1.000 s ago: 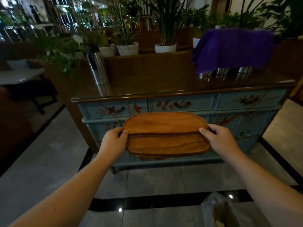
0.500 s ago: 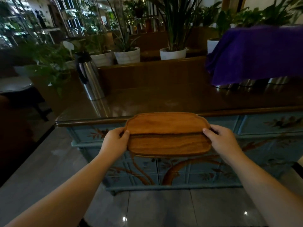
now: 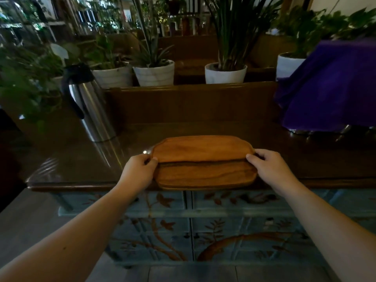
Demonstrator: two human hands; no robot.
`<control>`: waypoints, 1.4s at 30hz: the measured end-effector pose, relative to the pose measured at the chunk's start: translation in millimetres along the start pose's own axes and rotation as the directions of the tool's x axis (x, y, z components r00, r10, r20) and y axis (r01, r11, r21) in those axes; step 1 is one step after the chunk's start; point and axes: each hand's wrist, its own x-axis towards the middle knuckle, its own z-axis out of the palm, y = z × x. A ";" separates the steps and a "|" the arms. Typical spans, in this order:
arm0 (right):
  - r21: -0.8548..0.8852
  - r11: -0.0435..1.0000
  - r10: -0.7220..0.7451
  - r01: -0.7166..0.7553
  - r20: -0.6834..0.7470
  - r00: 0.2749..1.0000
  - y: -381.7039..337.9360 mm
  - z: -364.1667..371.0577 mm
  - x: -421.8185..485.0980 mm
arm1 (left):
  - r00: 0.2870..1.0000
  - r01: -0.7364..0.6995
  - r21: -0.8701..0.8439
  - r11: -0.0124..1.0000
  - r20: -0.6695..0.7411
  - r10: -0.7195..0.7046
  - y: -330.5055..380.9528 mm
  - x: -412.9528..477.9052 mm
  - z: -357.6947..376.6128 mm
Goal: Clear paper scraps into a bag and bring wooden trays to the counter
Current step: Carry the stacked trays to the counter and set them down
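Two stacked wooden trays (image 3: 203,161), oblong and orange-brown, are held level over the front edge of the dark glossy counter (image 3: 81,165). The upper tray sits shifted toward the back, so the lower one shows in front. My left hand (image 3: 138,171) grips the stack's left end with the thumb on top. My right hand (image 3: 270,169) grips the right end the same way. I cannot tell whether the trays touch the counter top. No paper scraps or bag are in view.
A steel thermos jug (image 3: 89,106) stands on the counter's left. A purple cloth (image 3: 329,86) drapes over metal items at the right. White plant pots (image 3: 224,73) line a wooden ledge behind. The blue painted cabinet front (image 3: 223,226) is below.
I have moved closer to the cabinet, and the trays have gone from in front of its drawers to over the counter's front edge. The bag on the floor has left the view.
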 end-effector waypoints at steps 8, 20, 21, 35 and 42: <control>-0.159 0.969 0.198 -0.187 0.054 0.979 -7.2 28.4 93.9 | 0.961 0.168 -0.036 0.985 0.229 -0.156 -7.5 109.7 5.7; -0.296 0.916 0.284 -0.270 0.004 0.959 -7.4 53.8 169.8 | 0.903 0.121 0.058 0.991 0.408 -0.134 -9.3 190.9 15.6; -0.307 0.913 0.282 -0.268 0.001 0.959 -9.3 53.7 174.1 | 0.907 0.113 0.062 0.992 0.402 -0.128 -8.3 193.5 17.0; -0.444 0.876 0.249 -0.191 0.077 0.965 -12.4 45.5 199.5 | 0.897 0.089 0.186 0.978 0.413 -0.160 15.8 197.6 28.5; -0.479 0.868 0.232 -0.132 0.157 0.960 -8.0 39.9 206.4 | 0.900 0.177 0.260 0.949 0.347 -0.262 20.6 191.6 33.1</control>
